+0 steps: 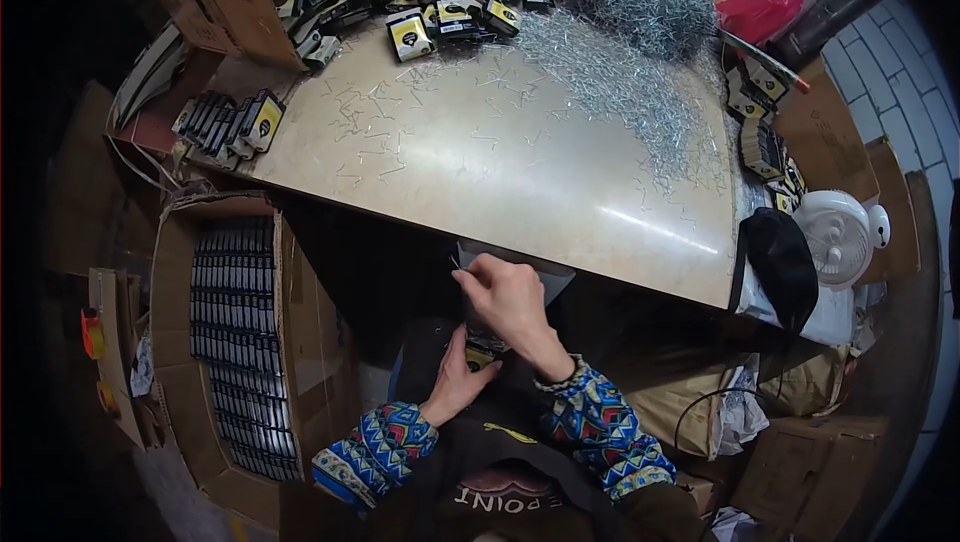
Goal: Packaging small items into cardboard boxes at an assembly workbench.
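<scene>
Steady the yellow-and-black box (481,356), low on the near side of the table (500,182), in the gripping left hand (458,382). Farther out, align the thin metal piece (456,264), pinched in the right hand (510,304), before lowering.

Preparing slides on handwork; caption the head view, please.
Left hand holding a black-and-yellow box, right hand farther forward, beside a table strewn with bent metal pins.

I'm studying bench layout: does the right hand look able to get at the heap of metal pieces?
Probably yes: beyond the edge of the table, nothing tall stands between the right hand and the heap.
</scene>
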Motion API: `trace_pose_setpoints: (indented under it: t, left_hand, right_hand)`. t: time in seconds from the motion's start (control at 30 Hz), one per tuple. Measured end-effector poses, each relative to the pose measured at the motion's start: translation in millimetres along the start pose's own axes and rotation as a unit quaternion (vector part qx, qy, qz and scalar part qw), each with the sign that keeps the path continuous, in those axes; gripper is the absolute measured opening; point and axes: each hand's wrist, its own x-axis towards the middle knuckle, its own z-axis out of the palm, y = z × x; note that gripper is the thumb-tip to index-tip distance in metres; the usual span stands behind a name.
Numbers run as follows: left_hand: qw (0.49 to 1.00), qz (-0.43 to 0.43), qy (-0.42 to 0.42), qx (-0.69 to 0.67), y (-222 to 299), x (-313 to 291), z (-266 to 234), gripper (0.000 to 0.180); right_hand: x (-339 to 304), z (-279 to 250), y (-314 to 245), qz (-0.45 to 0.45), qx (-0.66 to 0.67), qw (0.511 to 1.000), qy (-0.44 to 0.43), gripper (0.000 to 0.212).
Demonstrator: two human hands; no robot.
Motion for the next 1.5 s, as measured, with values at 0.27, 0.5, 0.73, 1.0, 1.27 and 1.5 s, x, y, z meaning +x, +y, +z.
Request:
trace_pose_setpoints:
  t: [0.27,0.5,0.73,1.0,1.27,1.5]
  left_hand:
    - [1.000,-0.007,0.005,0.008,3.0,-3.6,0.3,0.089]
    - [0.999,0.023,0.018,0.042,7.3,-2.9,3.4,0.094]
    - [0.979,0.018,-0.018,0.205,5.4,-12.4,-28.3,0.091]
    - [0.970,0.158,0.113,0.148,49.6,-8.1,-32.2,0.083]
    - [0.970,0.190,0.141,0.062,73.3,18.9,-36.4,0.091]
    - [0.983,0.149,0.043,-0.101,81.1,25.9,-33.1,0.097]
  right_hand:
    - [-16.6,-44.9,3.1,-0.001,-0.015,0.992,-0.124,0.030]
    - [-74.4,-18.7,36.0,-0.136,-0.167,0.937,-0.275,0.012]
    - [-82.0,-26.6,31.6,-0.140,-0.033,0.943,-0.301,0.036]
    - [-68.7,-14.0,14.8,-0.177,0.095,0.979,-0.017,0.043]
    - [-64.5,-41.9,9.6,-0.069,0.216,0.974,-0.022,0.026]
    - [-53.0,-57.7,6.0,-0.096,0.232,0.967,0.045,0.020]
